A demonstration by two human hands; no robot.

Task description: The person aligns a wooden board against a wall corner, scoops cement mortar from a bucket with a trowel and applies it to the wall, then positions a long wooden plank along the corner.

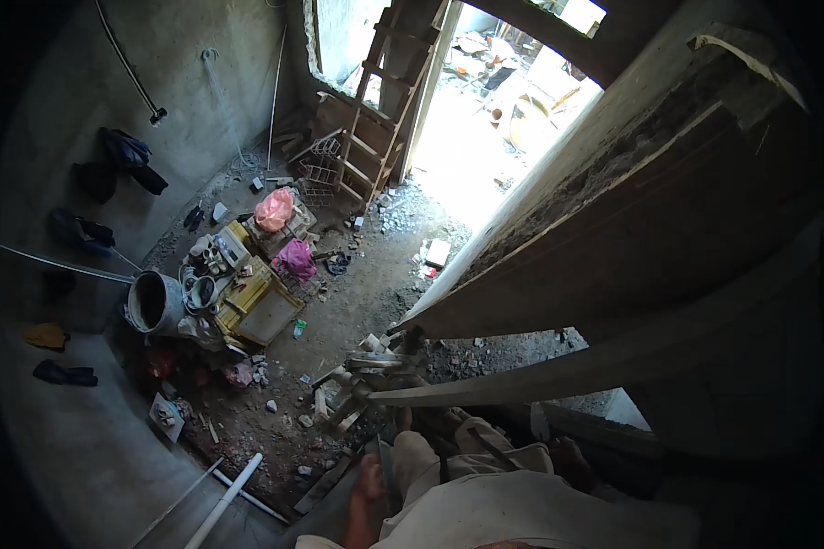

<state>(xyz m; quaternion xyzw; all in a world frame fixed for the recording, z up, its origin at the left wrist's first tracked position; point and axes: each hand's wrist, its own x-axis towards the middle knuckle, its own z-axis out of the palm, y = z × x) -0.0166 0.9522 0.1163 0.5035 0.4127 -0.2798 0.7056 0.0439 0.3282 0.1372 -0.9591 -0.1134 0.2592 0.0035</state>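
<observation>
At the bottom, my left hand (pixel 371 478) is closed beside my left knee, against a thin grey strip (pixel 384 465). Its fingers are partly in shadow, so what they grip is unclear. Over on the other side, my right hand (pixel 573 460) is dark and closed. A flat, pale blade like that of a trowel (pixel 539 423) sticks up just ahead of it; the handle is hidden. My beige trousers (pixel 417 462) show between the hands, with feet close to a rough timber stack (pixel 352 393).
A long curved board (pixel 522 371) crosses close in front. Below lie a yellow crate (pixel 264 306), a bucket (pixel 154 304), pink bags (pixel 275 210) and rubble. A wooden ladder (pixel 375 101) leans by the bright doorway. White pipes (pixel 224 503) stand at lower left.
</observation>
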